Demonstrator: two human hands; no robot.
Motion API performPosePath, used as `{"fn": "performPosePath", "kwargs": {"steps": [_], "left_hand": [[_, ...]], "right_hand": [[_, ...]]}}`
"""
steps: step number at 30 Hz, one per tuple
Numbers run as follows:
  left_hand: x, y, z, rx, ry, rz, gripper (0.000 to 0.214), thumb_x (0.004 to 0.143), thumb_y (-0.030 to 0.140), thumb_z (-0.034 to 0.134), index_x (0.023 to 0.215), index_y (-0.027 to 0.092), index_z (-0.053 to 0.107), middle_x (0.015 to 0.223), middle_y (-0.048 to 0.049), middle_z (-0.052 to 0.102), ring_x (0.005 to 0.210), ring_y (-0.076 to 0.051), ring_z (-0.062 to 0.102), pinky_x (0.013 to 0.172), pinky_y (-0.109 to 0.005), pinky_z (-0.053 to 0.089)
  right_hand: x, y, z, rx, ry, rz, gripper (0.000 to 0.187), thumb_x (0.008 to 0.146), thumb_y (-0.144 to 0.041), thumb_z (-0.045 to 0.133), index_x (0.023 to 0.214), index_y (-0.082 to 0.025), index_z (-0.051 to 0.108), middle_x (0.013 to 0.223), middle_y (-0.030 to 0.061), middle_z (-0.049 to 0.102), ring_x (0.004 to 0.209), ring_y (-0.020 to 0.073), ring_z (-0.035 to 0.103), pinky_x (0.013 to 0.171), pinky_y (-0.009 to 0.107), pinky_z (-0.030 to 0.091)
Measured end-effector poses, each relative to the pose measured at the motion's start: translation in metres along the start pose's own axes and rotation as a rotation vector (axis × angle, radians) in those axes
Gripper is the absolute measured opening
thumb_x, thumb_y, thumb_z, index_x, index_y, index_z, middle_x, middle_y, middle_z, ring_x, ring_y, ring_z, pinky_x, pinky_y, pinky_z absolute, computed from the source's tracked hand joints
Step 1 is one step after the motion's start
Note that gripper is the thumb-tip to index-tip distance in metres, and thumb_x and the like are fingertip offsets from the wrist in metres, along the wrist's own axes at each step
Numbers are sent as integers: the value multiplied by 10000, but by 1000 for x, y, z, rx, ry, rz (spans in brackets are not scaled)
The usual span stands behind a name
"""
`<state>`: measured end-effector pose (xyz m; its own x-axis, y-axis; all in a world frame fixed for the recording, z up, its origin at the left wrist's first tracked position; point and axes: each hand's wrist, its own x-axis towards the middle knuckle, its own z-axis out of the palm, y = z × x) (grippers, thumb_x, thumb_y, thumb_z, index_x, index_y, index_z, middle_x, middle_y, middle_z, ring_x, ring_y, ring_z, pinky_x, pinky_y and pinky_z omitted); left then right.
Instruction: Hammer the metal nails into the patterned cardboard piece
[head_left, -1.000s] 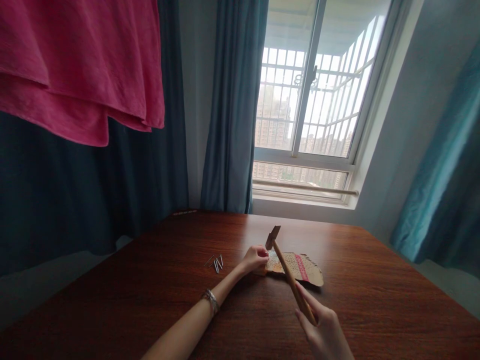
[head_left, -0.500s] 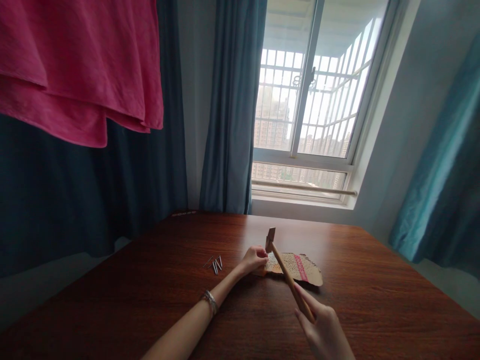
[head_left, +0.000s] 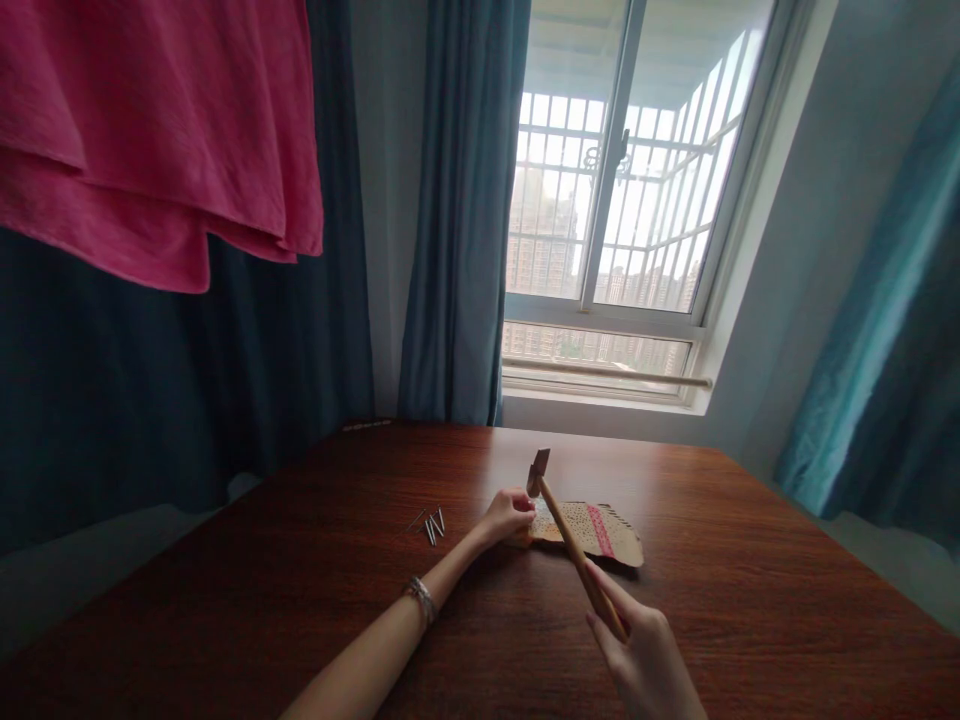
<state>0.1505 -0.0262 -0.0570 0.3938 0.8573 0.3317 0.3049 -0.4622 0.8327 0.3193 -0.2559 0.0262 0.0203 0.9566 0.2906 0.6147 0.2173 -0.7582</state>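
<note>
On the wooden table [head_left: 300,580], right hand [head_left: 645,665] grips a hammer [head_left: 570,540]; left hand [head_left: 508,515] pinches at the cardboard [head_left: 600,530].

Table [head_left: 315,590]: obstacles mid-surface, nails [head_left: 431,524] just left of cardboard piece [head_left: 600,532]; near edge, right and far corners bare.

Table [head_left: 300,590]: dark reddish-brown wood, fine grain streaks. Cardboard piece [head_left: 607,535]: tan, speckled with small dark dots, one pink stripe across it. Hammer [head_left: 559,520]: pale wooden handle, dull brown-grey head. Nails [head_left: 431,524]: silver-grey. Bracelet [head_left: 422,600]: silver. Hanging cloth [head_left: 150,130]: bright pink-red. Curtains [head_left: 461,210]: muted blue-grey; teal at the right.
</note>
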Motion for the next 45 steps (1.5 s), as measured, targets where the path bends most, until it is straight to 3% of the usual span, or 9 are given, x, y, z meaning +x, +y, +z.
{"fn": "performPosePath", "kwargs": {"steps": [3, 8, 13, 20, 27, 35, 45], "left_hand": [[-1, 4, -1, 27, 3, -18, 82, 623, 182, 600, 634, 108, 636, 679, -20, 601, 627, -117, 519, 560, -199, 375], [-2, 5, 0, 26, 14, -24, 92, 625, 188, 594, 648, 110, 635, 681, -18, 605, 631, -118, 524, 567, -200, 381], [-2, 7, -2, 28, -5, -19, 69, 615, 161, 585, 633, 107, 625, 673, -14, 594, 627, -117, 520, 560, -202, 374], [-1, 4, 0, 14, -2, -20, 96, 622, 193, 600, 650, 107, 631, 695, -19, 599, 650, -124, 531, 578, -204, 386], [0, -1, 3, 2, 25, -22, 108, 621, 203, 601, 672, 113, 635, 685, -12, 606, 638, -121, 538, 585, -205, 392], [-2, 3, 1, 2, 14, -17, 109, 627, 211, 599, 670, 119, 641, 685, -10, 608, 645, -121, 541, 593, -206, 393], [-2, 4, 0, 28, 15, -8, 113, 622, 204, 608, 683, 118, 649, 702, -13, 611, 654, -121, 536, 597, -203, 390]], "right_hand": [[1, -1, -1, 4, -13, -4, 502, 728, -173, 519, 1228, -216, 545, 931, 59, 724, 925, 203, 652, 791, 201, 468], [1, -1, -1, 14, 11, -23, 502, 742, -185, 509, 1240, -244, 531, 1017, 43, 699, 971, 210, 633, 801, 214, 472], [0, 2, 1, 3, 13, -29, 498, 738, -174, 518, 1228, -264, 543, 921, 35, 727, 909, 211, 658, 810, 229, 472], [-2, 7, 4, -6, -4, -1, 480, 759, -211, 508, 1239, -224, 535, 973, 53, 713, 935, 218, 649, 819, 232, 470], [-3, 13, 5, 45, 83, -26, 452, 745, -246, 540, 1194, -217, 577, 1056, 60, 681, 992, 241, 622, 817, 249, 482], [-7, 19, 15, 21, 183, -10, 443, 747, -284, 520, 1181, -226, 587, 1008, 59, 700, 955, 239, 640, 810, 259, 489], [-7, 26, 15, 18, 175, -10, 448, 761, -318, 503, 1187, -205, 579, 1075, 67, 672, 1005, 236, 616, 843, 269, 479]]}}
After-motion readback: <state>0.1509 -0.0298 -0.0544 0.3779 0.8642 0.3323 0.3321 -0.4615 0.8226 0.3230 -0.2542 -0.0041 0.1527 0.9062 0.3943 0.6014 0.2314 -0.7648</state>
